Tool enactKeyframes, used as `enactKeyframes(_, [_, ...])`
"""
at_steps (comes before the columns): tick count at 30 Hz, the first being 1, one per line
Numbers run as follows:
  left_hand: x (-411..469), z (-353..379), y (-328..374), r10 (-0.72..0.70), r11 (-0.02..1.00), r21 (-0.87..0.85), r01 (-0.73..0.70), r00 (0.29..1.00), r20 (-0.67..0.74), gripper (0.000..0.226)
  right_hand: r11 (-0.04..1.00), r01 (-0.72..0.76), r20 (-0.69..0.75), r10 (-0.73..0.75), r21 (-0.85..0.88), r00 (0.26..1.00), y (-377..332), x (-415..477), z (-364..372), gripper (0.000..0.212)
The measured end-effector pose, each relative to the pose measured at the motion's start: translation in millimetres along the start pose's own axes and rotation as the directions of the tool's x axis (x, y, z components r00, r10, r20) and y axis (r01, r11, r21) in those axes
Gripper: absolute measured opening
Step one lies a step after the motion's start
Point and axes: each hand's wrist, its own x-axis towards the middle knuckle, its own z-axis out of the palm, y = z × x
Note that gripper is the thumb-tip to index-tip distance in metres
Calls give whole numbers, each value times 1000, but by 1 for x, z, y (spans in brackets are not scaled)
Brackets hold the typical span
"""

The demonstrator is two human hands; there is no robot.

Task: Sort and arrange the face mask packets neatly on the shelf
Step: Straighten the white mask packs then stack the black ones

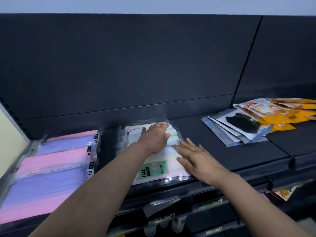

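Observation:
A stack of clear packets with pale masks and a green "FACE MASK" label [153,170] lies in the middle of the dark shelf [213,151]. My left hand [154,138] rests flat on the stack's far part, fingers bent over the top packet. My right hand [196,159] presses with straight fingers against the stack's right edge. Pink and purple mask packets [56,166] lie overlapped in a row at the left. At the right, a fanned pile of black-mask packets [239,127] sits beside orange packets [280,112].
The shelf's dark back panel [136,65] rises behind everything. A vertical divider seam [246,65] runs down the panel at right. Below the front edge, lower shelves [188,207] hold more goods, with an orange packet [283,193] at the lower right.

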Motion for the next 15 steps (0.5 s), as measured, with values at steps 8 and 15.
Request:
enactKeyframes(8, [36, 30, 65, 28, 999, 23, -29, 999, 37, 47, 991, -76, -113, 63, -108, 992, 88, -21, -33, 47])
enactKeyframes(15, [81, 69, 146, 5, 1000, -10, -4, 996, 89, 47, 985, -92, -229, 57, -146, 972, 185, -22, -75, 48])
